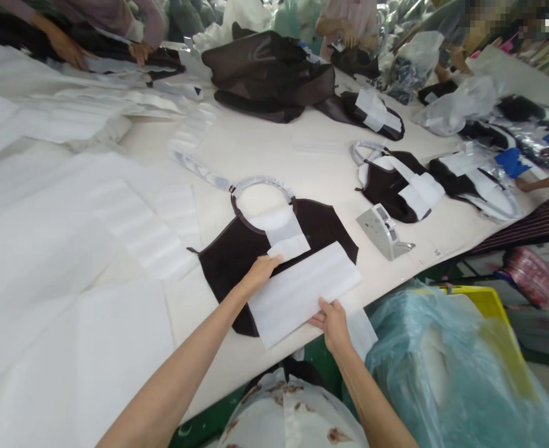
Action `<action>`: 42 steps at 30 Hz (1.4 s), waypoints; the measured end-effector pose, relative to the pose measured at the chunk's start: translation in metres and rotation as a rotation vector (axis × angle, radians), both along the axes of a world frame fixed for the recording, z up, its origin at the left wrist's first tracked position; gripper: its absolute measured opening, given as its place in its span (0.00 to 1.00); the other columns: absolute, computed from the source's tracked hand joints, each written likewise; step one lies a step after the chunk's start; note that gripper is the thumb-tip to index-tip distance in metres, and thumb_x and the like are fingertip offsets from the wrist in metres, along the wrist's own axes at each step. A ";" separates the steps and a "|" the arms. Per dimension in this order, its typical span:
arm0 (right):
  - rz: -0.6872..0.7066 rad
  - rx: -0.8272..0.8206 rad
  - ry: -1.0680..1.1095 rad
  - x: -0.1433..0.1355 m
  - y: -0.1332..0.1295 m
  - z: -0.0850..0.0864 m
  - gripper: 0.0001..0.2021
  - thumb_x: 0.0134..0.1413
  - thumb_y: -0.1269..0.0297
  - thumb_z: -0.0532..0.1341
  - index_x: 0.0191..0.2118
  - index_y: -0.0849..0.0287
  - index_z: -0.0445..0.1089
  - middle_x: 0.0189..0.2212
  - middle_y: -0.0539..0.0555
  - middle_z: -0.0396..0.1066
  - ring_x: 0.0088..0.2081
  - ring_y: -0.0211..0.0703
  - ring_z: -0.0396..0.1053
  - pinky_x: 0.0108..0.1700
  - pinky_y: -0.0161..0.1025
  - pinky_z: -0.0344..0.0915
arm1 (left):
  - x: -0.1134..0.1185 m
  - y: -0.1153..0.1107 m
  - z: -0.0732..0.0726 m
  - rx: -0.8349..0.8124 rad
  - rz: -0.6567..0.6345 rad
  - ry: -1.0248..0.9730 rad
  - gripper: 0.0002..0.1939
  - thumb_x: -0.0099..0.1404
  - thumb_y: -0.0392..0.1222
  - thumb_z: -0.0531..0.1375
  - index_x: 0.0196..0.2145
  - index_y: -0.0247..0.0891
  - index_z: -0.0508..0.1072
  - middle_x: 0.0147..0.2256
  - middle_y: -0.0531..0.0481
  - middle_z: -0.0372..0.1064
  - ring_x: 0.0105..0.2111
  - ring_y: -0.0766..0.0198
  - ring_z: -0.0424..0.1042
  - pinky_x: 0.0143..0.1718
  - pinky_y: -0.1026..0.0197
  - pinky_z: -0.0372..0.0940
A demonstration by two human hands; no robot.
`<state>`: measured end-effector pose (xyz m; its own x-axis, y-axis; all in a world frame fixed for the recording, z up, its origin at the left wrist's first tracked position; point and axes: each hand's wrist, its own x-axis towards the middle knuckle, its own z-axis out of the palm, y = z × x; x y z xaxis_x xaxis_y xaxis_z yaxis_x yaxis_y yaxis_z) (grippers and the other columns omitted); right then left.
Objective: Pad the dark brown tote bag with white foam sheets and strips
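A dark brown bag [228, 255] lies flat on the white table, its round handle wrapped in clear film and pointing away from me. White foam strip [289, 239] hangs from the handle's middle over the bag. Across the bag's lower part lies a white foam sheet [302, 292]. My left hand [262, 272] pinches the lower end of the strip, beside the sheet's upper edge. With thumb and fingers, my right hand [331, 320] grips the sheet's near edge. Another white piece [361, 333] shows beyond my right hand at the table edge.
A grey metal tape dispenser [384, 231] stands right of the bag. White foam sheets [36, 249] cover the left side. Farther back are a dark bag [396, 186] and brown material [269, 74]. A yellow crate [484, 305] with blue plastic stands at right. People work across the table.
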<state>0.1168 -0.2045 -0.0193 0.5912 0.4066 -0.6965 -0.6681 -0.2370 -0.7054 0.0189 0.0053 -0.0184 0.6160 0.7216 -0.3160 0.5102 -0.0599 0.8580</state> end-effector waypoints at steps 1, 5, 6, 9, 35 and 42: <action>-0.016 -0.005 -0.002 -0.004 0.006 -0.001 0.16 0.47 0.60 0.65 0.39 0.56 0.60 0.30 0.50 0.76 0.27 0.42 0.77 0.28 0.37 0.75 | 0.001 -0.006 0.003 0.022 -0.005 0.012 0.27 0.68 0.58 0.52 0.37 0.31 0.79 0.36 0.41 0.78 0.42 0.49 0.74 0.46 0.52 0.69; -0.030 -0.035 0.006 -0.011 0.018 -0.002 0.15 0.48 0.60 0.63 0.40 0.55 0.59 0.29 0.49 0.74 0.25 0.42 0.76 0.26 0.38 0.74 | 0.002 -0.048 0.010 0.253 -0.034 0.070 0.19 0.71 0.46 0.52 0.52 0.38 0.76 0.58 0.42 0.70 0.63 0.44 0.59 0.64 0.38 0.52; -0.030 -0.042 0.012 -0.011 0.019 -0.002 0.15 0.48 0.60 0.63 0.39 0.54 0.58 0.29 0.49 0.74 0.25 0.42 0.75 0.26 0.38 0.74 | 0.002 -0.059 0.009 0.366 -0.061 0.103 0.20 0.71 0.42 0.51 0.57 0.42 0.73 0.62 0.44 0.64 0.65 0.44 0.55 0.65 0.35 0.48; -0.038 -0.043 0.024 -0.011 0.021 -0.006 0.15 0.48 0.58 0.63 0.39 0.54 0.58 0.29 0.48 0.74 0.25 0.41 0.75 0.27 0.38 0.74 | 0.000 -0.084 -0.003 0.661 -0.159 0.224 0.30 0.66 0.31 0.50 0.65 0.46 0.64 0.67 0.46 0.55 0.67 0.44 0.52 0.64 0.30 0.49; 1.272 0.057 -1.744 0.084 0.022 -0.013 0.31 0.59 0.66 0.60 0.67 0.56 0.57 0.69 0.62 0.52 0.71 0.58 0.46 0.69 0.68 0.40 | -0.003 -0.100 -0.054 0.981 -0.151 0.329 0.35 0.63 0.30 0.54 0.66 0.47 0.62 0.66 0.46 0.57 0.67 0.46 0.54 0.68 0.32 0.41; 1.372 0.273 -1.757 0.101 0.039 -0.017 0.15 0.59 0.75 0.57 0.50 0.59 0.73 0.62 0.63 0.65 0.68 0.57 0.55 0.67 0.68 0.52 | -0.004 -0.101 -0.057 1.044 -0.112 0.315 0.32 0.63 0.29 0.53 0.64 0.47 0.65 0.64 0.49 0.62 0.67 0.51 0.54 0.69 0.35 0.38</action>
